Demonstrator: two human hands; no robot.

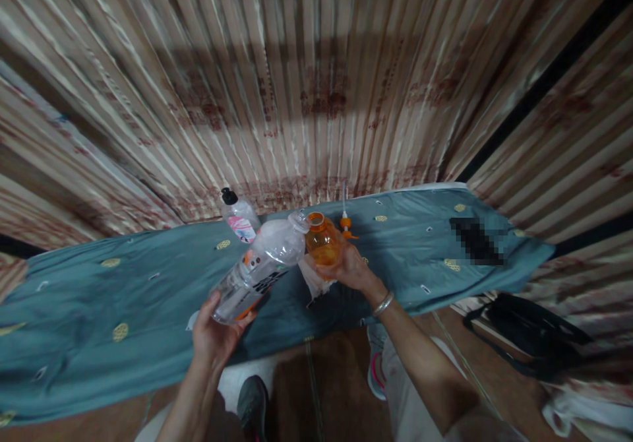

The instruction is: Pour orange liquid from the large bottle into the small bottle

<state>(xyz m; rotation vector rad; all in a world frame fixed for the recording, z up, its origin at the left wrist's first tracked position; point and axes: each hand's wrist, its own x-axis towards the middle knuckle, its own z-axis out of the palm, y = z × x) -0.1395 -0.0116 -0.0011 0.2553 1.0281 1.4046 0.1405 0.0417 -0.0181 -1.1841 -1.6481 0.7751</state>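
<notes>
A large clear plastic bottle (262,267) is tilted up to the right, its base gripped by my left hand (217,330). Its neck is beside the open mouth of an orange see-through bottle (324,244); whether they touch I cannot tell. My right hand (351,267) is wrapped round the orange bottle, which has liquid low inside. Behind it on the cloth lies an orange pump top (345,223) with a clear tube. A clear bottle with a black cap and pink label (240,218) stands behind the large bottle. Something white and thin (316,280) shows under the orange bottle.
The long surface wears a teal cloth (163,290) with yellow prints. A pixelated dark object (477,241) lies at its right. Striped curtains (297,86) hang behind and at the sides. A black bag (534,333) is at the lower right; my shoes are on the brown floor below.
</notes>
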